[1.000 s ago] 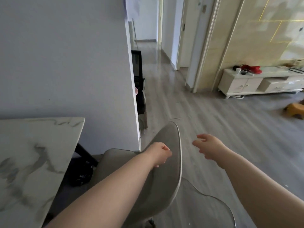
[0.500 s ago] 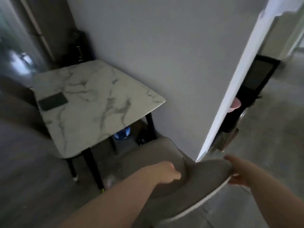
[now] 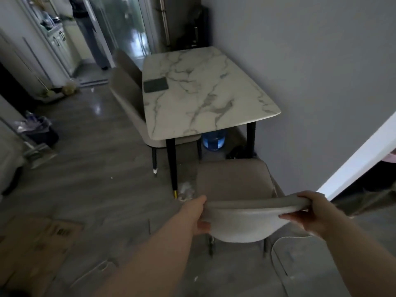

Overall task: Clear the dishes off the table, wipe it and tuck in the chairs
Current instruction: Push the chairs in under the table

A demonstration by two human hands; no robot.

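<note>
A grey chair [image 3: 233, 181] just off the near end of the marble tabletop [image 3: 203, 99] is held by its backrest, left grip [image 3: 198, 213] and right grip [image 3: 310, 212] both clamped round it, while a blue jug [image 3: 214, 140] is half hidden beneath and the contents of a lined bin [image 3: 42, 135] cannot be made out.

Beige chair [image 3: 233, 179] stands upright, just short of the marble table [image 3: 203, 93]; second chair [image 3: 126, 82] seems tucked alongside.

Marble-patterned table [image 3: 205, 99], white with grey veining, on black legs, one gold-tipped; dark grey-green pad [image 3: 155, 85] at its far left. Taupe near chair [image 3: 233, 181] and far chair [image 3: 126, 86]. Blue water jug [image 3: 214, 139] beneath. Grey wood-grain floor [image 3: 96, 168]; plain grey wall [image 3: 310, 71], right; brown cardboard [image 3: 36, 239], near left.
</note>
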